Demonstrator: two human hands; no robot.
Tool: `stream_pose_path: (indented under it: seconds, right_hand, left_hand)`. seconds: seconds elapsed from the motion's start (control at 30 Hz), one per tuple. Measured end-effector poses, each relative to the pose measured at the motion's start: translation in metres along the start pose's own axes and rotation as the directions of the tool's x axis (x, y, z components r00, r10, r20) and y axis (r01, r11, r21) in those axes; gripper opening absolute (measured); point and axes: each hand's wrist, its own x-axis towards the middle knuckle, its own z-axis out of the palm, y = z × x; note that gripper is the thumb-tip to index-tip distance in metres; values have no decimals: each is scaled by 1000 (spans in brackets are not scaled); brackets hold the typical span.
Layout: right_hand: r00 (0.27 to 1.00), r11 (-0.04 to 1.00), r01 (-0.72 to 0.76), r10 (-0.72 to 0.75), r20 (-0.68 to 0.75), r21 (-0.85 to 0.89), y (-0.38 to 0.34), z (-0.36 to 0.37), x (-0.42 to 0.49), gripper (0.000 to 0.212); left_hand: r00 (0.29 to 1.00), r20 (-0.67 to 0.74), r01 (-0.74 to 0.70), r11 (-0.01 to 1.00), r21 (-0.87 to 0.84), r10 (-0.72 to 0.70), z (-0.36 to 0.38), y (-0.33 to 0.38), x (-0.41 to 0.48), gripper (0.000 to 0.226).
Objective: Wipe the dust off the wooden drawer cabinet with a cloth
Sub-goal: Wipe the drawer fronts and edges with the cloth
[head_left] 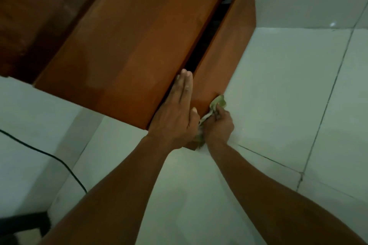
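The orange-brown wooden drawer cabinet (127, 45) runs from the centre to the top of the head view. Its drawer (229, 49) is pulled slightly out, leaving a dark gap. My left hand (177, 113) lies flat with fingers straight along the near end of the drawer's top edge, beside the gap. My right hand (218, 125) is closed around a crumpled green cloth (219, 102) and presses it against the lower near corner of the drawer front. Part of the cloth is hidden between my hands.
White floor tiles (278, 105) with dark grout lines spread to the right and below. A black cable (59, 162) crosses the floor at the left. A dark object (22, 225) sits at the bottom left corner. Darker wooden furniture (29, 16) stands at the upper left.
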Motion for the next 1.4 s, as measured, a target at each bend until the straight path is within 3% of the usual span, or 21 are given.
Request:
stream_pose_path:
  seconds: [0.07, 0.2, 0.3, 0.33, 0.47, 0.57, 0.63, 0.67, 0.73, 0.77, 0.87, 0.93, 1.0, 1.13, 1.23, 1.3, 1.4]
  right_hand:
    - [995, 999, 42, -40, -87, 23, -18, -5, -5, 36]
    - [898, 901, 434, -434, -74, -15, -33, 0, -37, 26]
    - [876, 871, 483, -481, 40, -88, -15, 4, -24, 36]
    - [883, 875, 465, -469, 7, -134, -7, 7, -13, 35]
    - [948, 943, 304, -314, -57, -134, -4, 12, 16, 35]
    - [999, 998, 40, -40, 4, -42, -17, 2, 30, 39]
    - [991, 991, -121, 118, 65, 53, -27, -10, 38, 34]
    - [977, 968, -202, 189, 103, 145, -33, -16, 42, 27]
    - [890, 811, -445, 352, 290, 381, -47, -35, 44, 10]
    - [838, 711, -534, 377, 393, 458, -52, -47, 45, 17]
    - [739, 479, -659, 272, 616, 580, -64, -82, 45, 41]
    - [709, 471, -686, 265, 653, 554, -68, -101, 42, 42]
    - [679, 563, -690, 288, 675, 454, -79, -113, 33, 44]
    - [664, 803, -563, 297, 686, 198, -117, -119, 6, 33]
    - [784, 982, -186, 176, 595, -45, -139, -113, -9, 16]
    - [813, 978, 132, -12, 583, -164, -147, -103, -22, 12]
    - [754, 926, 326, -132, 643, -192, -150, -92, -44, 45]
  left_hand:
    - [1000, 10, -3, 1000, -6, 3, 0, -1, 0, 77]
    - [1000, 22, -3, 999, -49, 4, 0, -1, 0, 79]
    - [1000, 18, -6, 1000, -25, 7, 0, -1, 0, 76]
    - [1000, 16, -7, 1000, -10, 7, 0, -1, 1, 75]
    - [1000, 11, 2, 999, 51, -3, -1, 0, 2, 74]
    - [1000, 18, 6, 999, 51, -7, 0, 0, 2, 75]
    - [1000, 12, 5, 998, 64, -6, 0, 0, 1, 75]
    - [1000, 7, 5, 997, 74, -6, -1, 1, 0, 75]
    - [1000, 3, 23, 995, 100, -23, -1, 4, -2, 75]
    - [999, -3, 50, 993, 103, -50, -1, 6, -5, 74]
    - [986, -66, 156, 985, 74, -151, 1, 17, -23, 73]
    - [984, -73, 167, 981, 101, -160, 3, 22, -43, 73]
    - [987, -34, 159, 980, 120, -156, 2, 25, -63, 73]
    - [989, -4, 149, 982, 119, -150, 3, 33, -103, 73]
    - [987, -9, 160, 979, 123, -161, 5, 38, -123, 77]
    - [985, 27, 161, 972, 170, -168, 1, 37, -126, 81]
    - [978, 74, 172, 954, 247, -196, -8, 37, -127, 86]
